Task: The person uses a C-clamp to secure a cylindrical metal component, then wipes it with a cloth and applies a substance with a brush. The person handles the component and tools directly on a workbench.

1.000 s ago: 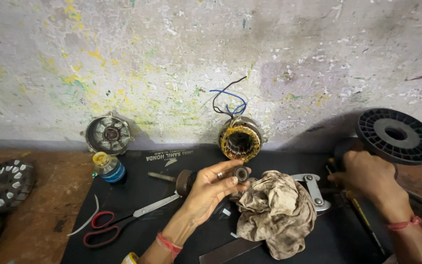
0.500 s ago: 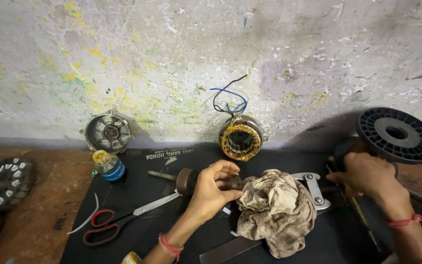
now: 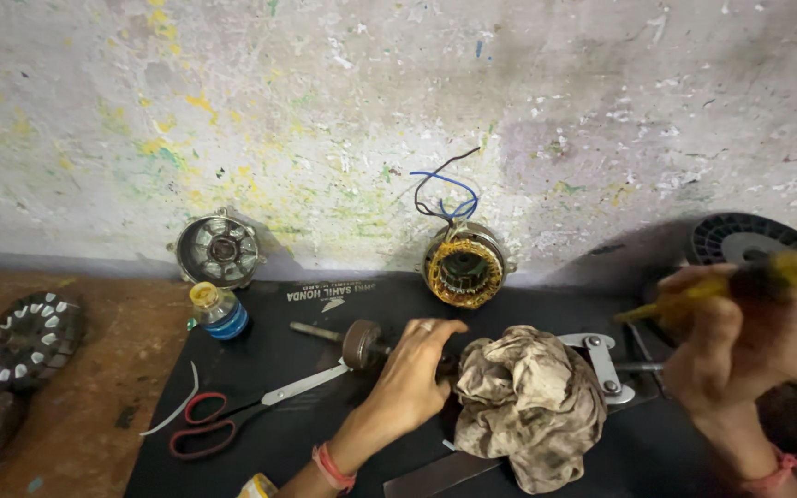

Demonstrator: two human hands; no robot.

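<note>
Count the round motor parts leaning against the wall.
2: a grey motor housing on the left by the small bottle, and a copper-wound stator with loose wires at centre. Others could lie outside the view.

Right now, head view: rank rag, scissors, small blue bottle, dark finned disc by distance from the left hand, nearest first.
From the left hand:
1. Rag, just to its right, touching or nearly so.
2. Scissors, to its left on the black mat.
3. Small blue bottle, farther left, towards the wall.
4. Dark finned disc, far left on the wooden bench.

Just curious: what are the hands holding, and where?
Right hand grips a blurred yellow-handled tool by its handle. Left hand rests on the rotor; grip unclear.
</note>
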